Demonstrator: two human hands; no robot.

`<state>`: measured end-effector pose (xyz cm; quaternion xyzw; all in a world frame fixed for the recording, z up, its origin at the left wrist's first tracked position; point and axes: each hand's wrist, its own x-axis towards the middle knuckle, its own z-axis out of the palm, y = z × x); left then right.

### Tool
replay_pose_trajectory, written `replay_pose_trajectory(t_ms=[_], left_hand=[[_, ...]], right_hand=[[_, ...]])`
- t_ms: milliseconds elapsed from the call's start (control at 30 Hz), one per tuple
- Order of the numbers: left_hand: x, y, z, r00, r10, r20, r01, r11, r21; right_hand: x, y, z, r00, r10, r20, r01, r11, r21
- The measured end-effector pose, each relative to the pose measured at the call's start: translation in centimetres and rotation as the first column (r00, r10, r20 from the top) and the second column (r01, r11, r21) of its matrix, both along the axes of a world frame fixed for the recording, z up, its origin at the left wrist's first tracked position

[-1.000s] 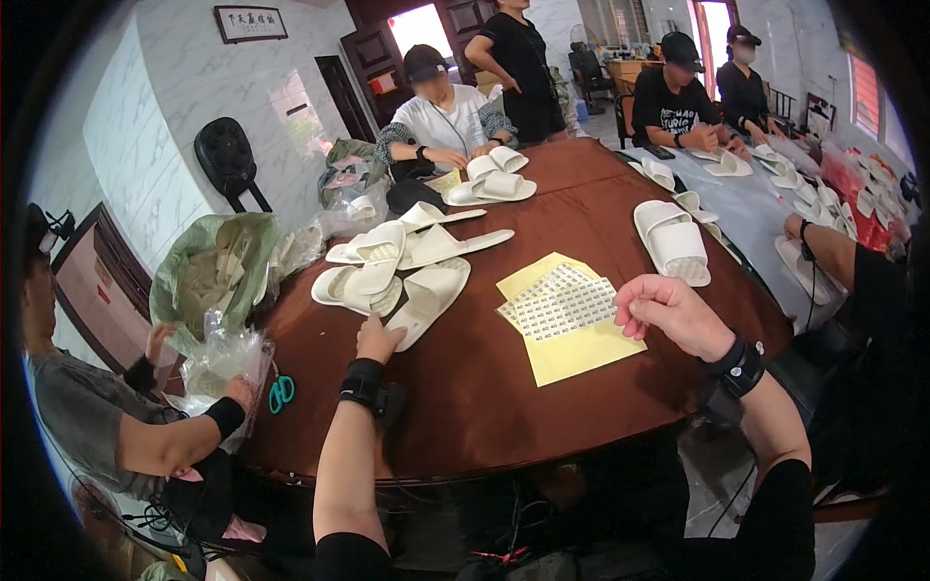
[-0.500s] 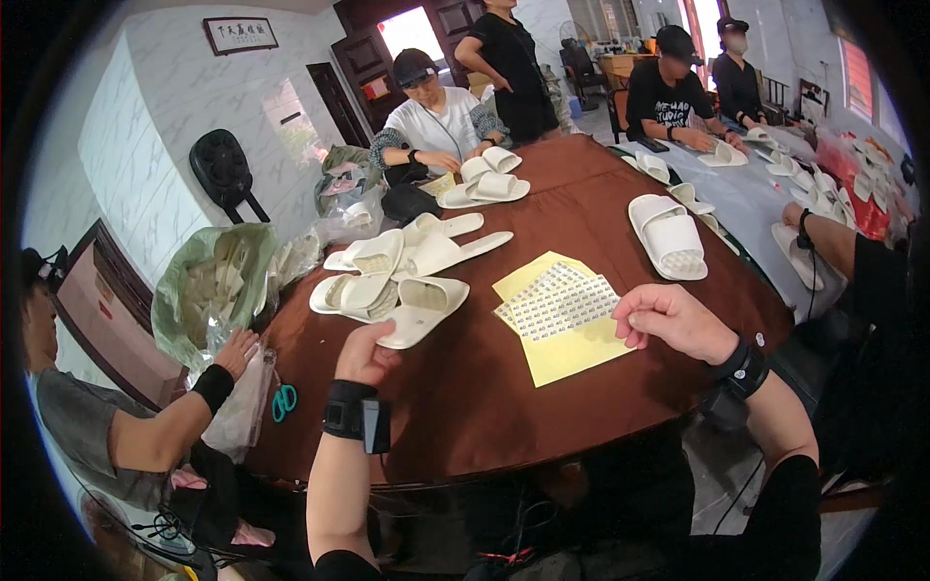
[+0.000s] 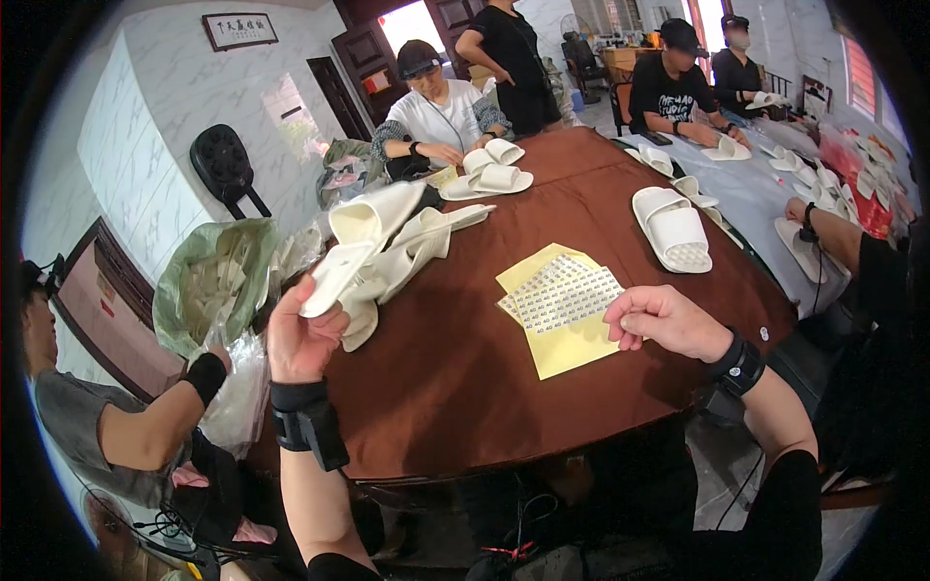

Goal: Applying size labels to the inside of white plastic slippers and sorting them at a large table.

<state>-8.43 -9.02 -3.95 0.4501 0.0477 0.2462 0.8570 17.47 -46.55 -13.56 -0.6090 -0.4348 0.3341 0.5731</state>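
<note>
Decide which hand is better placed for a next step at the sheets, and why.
Probably the right hand: it is close by the sheets and holds no slipper, though anything tiny in its pinch is unclear. The left hand grips a slipper, away from the sheets.

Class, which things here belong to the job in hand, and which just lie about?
Job:
white open-toed slipper, in the left hand
white printed paper sheets, by the right hand
yellow paper sheet

Just about:
black padded backrest
black-framed white sign
</note>
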Motion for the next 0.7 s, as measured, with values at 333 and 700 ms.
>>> replay_pose_trajectory(t_ms=[333,700], left_hand=[[-1.9,-9.5,1.3,0.972,0.224,-0.078,-0.213,0.969,0.121],[0.5,-16.5,-6.5,0.986,0.128,-0.106,-0.101,0.968,0.229]], right_hand=[[-0.4,-0.2,-0.3,1.0,0.019,0.016,-0.019,1.0,-0.007],[-4.0,2.2,-0.1,0.989,0.147,-0.022,-0.145,0.988,0.061]])
